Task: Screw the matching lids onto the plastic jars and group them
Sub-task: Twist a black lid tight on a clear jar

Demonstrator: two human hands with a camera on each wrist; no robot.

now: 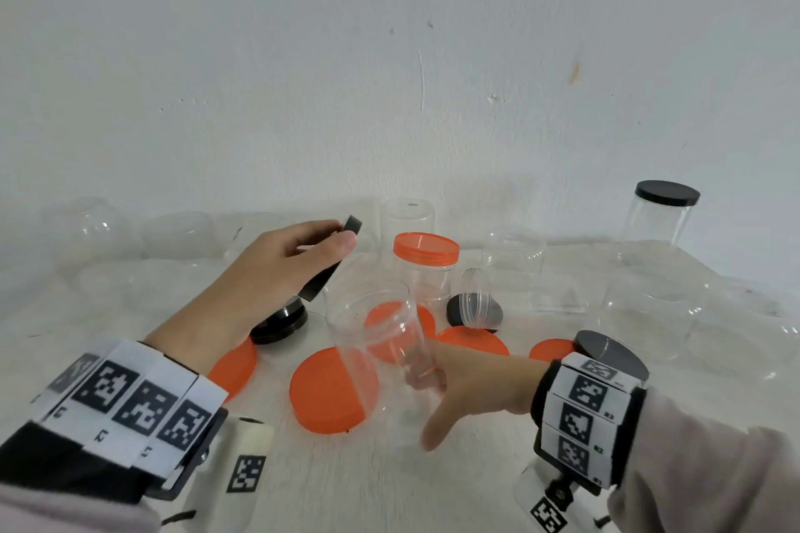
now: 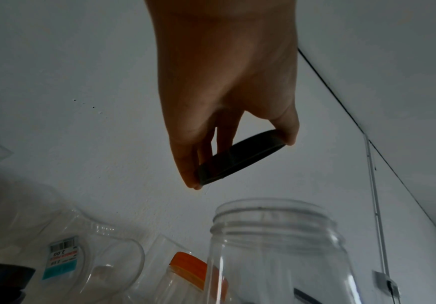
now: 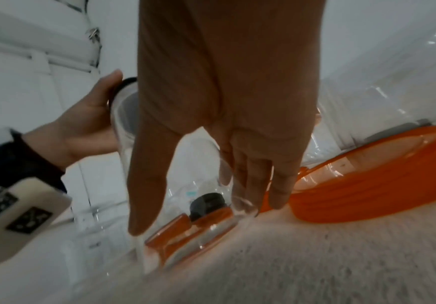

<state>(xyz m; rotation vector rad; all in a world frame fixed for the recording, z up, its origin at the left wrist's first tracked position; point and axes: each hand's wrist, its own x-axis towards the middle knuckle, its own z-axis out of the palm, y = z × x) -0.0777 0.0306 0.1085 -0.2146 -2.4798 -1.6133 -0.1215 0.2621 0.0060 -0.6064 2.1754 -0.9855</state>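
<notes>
My left hand [image 1: 342, 236] pinches a black lid [image 1: 331, 260] by its rim, tilted, above and left of a clear open jar [image 1: 372, 342]. My right hand [image 1: 426, 407] grips that jar low down, thumb on the near side and fingers behind it; the jar leans slightly. In the left wrist view the black lid [image 2: 240, 158] hangs between thumb and fingers of the left hand [image 2: 240, 162], above the jar's threaded mouth [image 2: 273, 226]. The right wrist view shows my right hand [image 3: 201, 216] wrapped round the clear jar [image 3: 185, 185].
An orange-lidded jar [image 1: 426, 268] and a black-lidded jar [image 1: 664, 216] stand capped. Loose orange lids [image 1: 331, 392] and black lids [image 1: 279, 322] lie on the white table [image 1: 389, 489]. Several clear open jars [image 1: 513, 260] line the back by the wall.
</notes>
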